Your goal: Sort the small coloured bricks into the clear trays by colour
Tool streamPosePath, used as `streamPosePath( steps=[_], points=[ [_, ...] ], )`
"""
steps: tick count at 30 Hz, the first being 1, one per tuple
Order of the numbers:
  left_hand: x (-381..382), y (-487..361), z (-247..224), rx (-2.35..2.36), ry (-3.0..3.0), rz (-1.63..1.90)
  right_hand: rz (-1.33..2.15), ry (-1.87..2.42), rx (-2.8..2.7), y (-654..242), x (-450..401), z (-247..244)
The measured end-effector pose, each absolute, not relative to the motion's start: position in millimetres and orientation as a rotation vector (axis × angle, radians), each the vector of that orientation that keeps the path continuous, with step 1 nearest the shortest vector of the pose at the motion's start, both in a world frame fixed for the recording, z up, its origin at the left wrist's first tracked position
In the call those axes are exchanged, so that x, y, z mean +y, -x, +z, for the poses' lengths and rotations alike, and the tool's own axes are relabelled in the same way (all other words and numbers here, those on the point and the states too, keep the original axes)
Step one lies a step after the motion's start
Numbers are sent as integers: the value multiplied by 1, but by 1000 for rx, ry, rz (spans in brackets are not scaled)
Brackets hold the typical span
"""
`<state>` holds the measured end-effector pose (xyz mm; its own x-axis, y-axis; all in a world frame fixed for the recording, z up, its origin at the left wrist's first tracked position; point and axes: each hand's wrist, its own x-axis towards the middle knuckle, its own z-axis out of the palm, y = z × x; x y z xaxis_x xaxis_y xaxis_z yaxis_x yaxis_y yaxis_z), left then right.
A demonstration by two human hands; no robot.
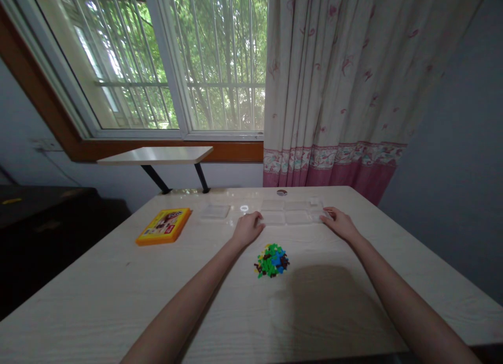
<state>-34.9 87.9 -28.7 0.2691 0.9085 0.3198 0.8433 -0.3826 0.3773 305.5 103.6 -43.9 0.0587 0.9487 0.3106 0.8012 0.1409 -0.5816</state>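
Observation:
Several clear plastic boxes [297, 217] stand side by side in two rows toward the far side of the table. My left hand [249, 228] is at the left end of the near row, its thumb and fingers closed on the box edge there. At the opposite end, my right hand [340, 222] pinches the right edge of the same group. On the near side of the boxes, between my forearms, lies a pile of small green, blue, yellow and dark brown pieces [272, 260].
A yellow-orange flat box [164, 226] with a printed cover lies at the left. Beside it is a clear plastic lid or tray [215, 212]. A small raised shelf [157, 154] on black legs stands at the back left, before the window. A curtain [314, 91] hangs behind the table.

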Motion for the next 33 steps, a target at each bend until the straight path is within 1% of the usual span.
streamPosePath(
  steps=[20, 25, 28, 29, 33],
  points=[
    [84, 34, -37, 1632, -2384, 850, 267, 1719, -1772, -303, 101, -42],
    [83, 40, -30, 1608, -2344, 846, 305, 1709, -1742, -305, 102, -43],
    [85, 64, -13, 1725, -2325, 810, 290, 1690, -1729, -307, 102, -43],
    [87, 76, -7, 1843, -2316, 827, 267, 1687, -1727, -307, 103, -42],
    [91, 133, 8, 2269, -2264, 557, 59, 1615, -1727, -304, 105, -38]
  ],
)
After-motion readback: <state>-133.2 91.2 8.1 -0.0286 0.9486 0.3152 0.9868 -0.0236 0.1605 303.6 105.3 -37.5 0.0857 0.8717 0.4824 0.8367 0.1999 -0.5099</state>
